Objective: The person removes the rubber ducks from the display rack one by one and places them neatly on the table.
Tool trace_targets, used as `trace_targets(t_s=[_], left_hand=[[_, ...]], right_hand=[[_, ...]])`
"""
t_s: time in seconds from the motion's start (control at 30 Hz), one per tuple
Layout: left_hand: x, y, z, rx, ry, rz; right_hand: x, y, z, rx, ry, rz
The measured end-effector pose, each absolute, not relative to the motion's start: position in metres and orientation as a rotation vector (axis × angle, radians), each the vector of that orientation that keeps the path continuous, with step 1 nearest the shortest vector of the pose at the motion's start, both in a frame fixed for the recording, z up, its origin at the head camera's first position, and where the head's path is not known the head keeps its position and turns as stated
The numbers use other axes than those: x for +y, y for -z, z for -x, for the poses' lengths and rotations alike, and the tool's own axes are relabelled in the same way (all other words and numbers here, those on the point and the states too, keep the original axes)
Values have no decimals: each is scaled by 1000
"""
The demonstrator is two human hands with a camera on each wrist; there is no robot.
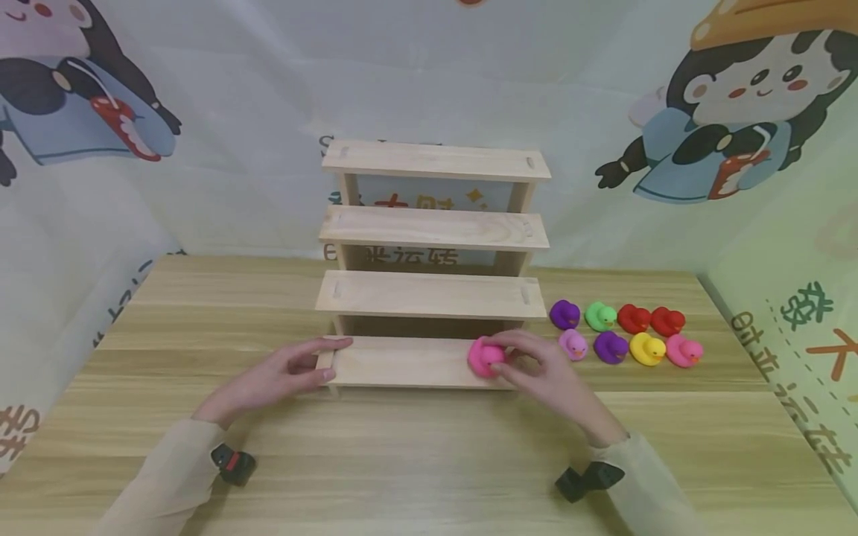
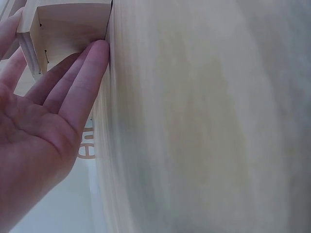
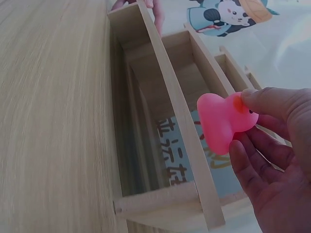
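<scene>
My right hand pinches a bright pink rubber duck between thumb and fingers, at the right end of the lowest step of a tiered wooden shelf. In the right wrist view, the pink duck overlaps the edge of a board, and the thumb lies by its orange beak. My left hand holds the left end of that lowest step, with fingertips on its top and at its front corner. In the left wrist view, the fingers reach under the board's end, against the side support.
Right of the shelf, several rubber ducks stand in two rows on the wood-grain table, among them a green duck, a yellow duck and a purple duck. A printed cloth hangs behind. Three higher steps rise toward it.
</scene>
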State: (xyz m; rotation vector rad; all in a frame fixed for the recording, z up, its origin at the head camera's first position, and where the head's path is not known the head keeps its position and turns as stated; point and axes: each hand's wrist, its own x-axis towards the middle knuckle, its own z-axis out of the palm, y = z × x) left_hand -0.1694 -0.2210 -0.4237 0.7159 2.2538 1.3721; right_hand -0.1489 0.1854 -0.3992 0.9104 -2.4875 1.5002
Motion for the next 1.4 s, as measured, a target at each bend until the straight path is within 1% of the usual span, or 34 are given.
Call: trace_targets(t_s=[0.2, 0.5, 0.77, 1.4], left_hand=[[-221, 424, 170, 2246, -1381, -727], [-222, 421, 167, 2274, -1359, -672], [-222, 420, 167, 2267, -1363, -677], [-222, 420, 167, 2266, -1358, -651]], right_hand=[[193, 400, 147, -2485, -1480, -895], [210, 400, 142, -2523, -1378, -820], [224, 399, 140, -2438, -1384, -834], [259, 401, 131, -2450, -1297, -755]])
